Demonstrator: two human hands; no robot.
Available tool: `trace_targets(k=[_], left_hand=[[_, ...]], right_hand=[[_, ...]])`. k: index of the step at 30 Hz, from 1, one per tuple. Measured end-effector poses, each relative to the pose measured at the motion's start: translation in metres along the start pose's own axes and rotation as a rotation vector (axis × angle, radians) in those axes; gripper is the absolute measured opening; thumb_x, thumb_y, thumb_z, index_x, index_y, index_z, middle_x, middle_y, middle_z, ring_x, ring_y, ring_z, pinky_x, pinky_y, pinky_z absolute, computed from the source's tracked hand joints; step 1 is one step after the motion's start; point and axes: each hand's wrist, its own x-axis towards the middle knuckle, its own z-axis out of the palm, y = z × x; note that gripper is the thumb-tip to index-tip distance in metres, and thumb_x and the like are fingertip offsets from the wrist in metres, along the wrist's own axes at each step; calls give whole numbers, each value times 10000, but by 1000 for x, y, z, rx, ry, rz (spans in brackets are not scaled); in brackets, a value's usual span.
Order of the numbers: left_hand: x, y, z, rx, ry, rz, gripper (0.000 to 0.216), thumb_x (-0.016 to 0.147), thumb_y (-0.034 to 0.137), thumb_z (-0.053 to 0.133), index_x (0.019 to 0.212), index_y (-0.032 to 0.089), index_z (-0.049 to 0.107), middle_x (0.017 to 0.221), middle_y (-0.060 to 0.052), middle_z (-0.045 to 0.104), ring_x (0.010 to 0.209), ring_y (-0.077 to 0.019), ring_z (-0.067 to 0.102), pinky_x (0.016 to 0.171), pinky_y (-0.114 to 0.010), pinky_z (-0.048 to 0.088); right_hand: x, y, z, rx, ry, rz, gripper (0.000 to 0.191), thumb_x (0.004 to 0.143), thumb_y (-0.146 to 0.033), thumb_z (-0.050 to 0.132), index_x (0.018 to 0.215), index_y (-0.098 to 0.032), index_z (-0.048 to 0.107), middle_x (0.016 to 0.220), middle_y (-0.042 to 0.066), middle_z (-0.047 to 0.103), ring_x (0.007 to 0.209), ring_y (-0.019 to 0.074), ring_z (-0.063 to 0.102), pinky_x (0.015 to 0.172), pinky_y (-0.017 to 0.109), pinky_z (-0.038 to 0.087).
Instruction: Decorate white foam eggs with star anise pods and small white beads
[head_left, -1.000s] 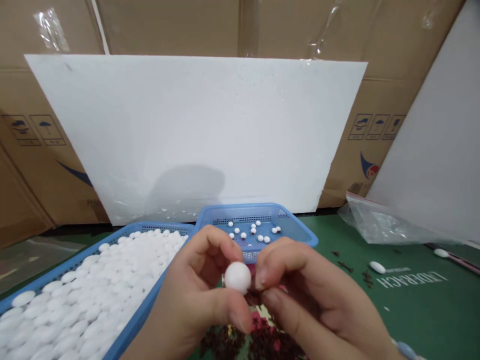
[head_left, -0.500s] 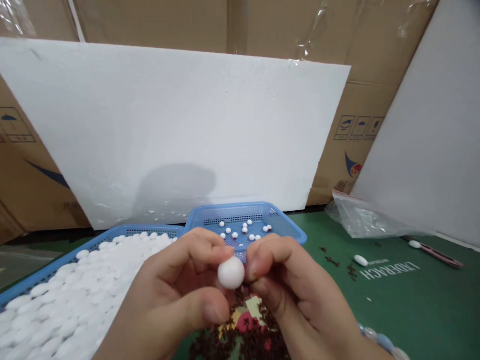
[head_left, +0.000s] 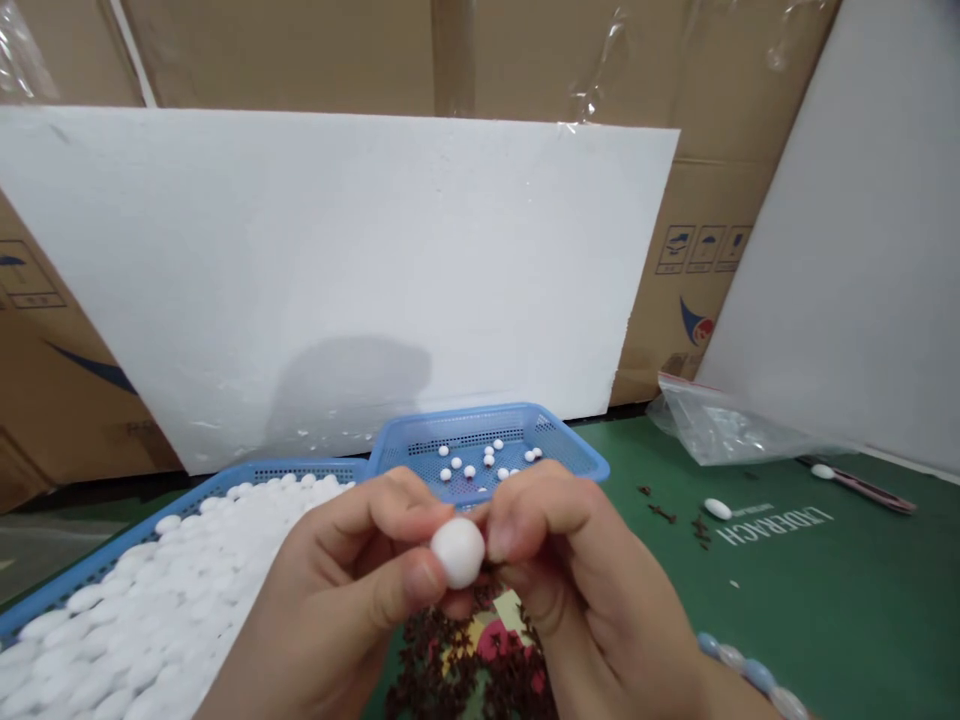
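Observation:
My left hand pinches a smooth white foam ball between thumb and fingers. Close against the ball's right side, my right hand has its thumb and fingertips pressed together; whatever they hold is hidden. Below both hands lies a pile of small dark brown pieces on a surface with red and yellow patches. Just beyond the fingers, a blue basket holds several small white balls, some with dark spots. At the left, another blue basket is filled with white egg-like pieces.
Scattered brown bits and a white oval piece lie on the green mat. Farther right are a tweezers-like tool and a clear plastic bag. A white board leans against cardboard boxes behind.
My left thumb has come up against the white ball, which sits slightly lower and further left. My right fingers stay pinched beside it. The view has shifted slightly.

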Motion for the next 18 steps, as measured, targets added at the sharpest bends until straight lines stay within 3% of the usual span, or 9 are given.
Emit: trace_targets(k=[7, 15, 18], left_hand=[[-4, 1, -2, 155, 74, 100, 70, 536, 202, 606, 498, 195, 547, 512, 65, 461, 503, -47, 448, 457, -133, 380], [-5, 4, 5, 102, 72, 40, 94, 544, 153, 597, 476, 165, 534, 458, 59, 490, 473, -45, 469, 450, -126, 379], [-4, 5, 7, 69, 67, 10, 108, 539, 106, 596, 475, 152, 522, 462, 66, 499, 468, -40, 478, 454, -124, 378]], right_hand=[[0, -2, -1, -41, -7, 11, 178, 657, -57, 379, 724, -215, 331, 678, -1, 405, 619, 93, 449, 526, 203, 386], [-3, 2, 2, 2, -46, 66, 177, 676, -59, 356, 721, -223, 308, 666, -5, 371, 634, 112, 469, 509, 226, 394], [-1, 3, 2, 33, -11, 65, 176, 687, -42, 335, 698, -214, 301, 633, -20, 363, 553, 86, 482, 478, 213, 397]])
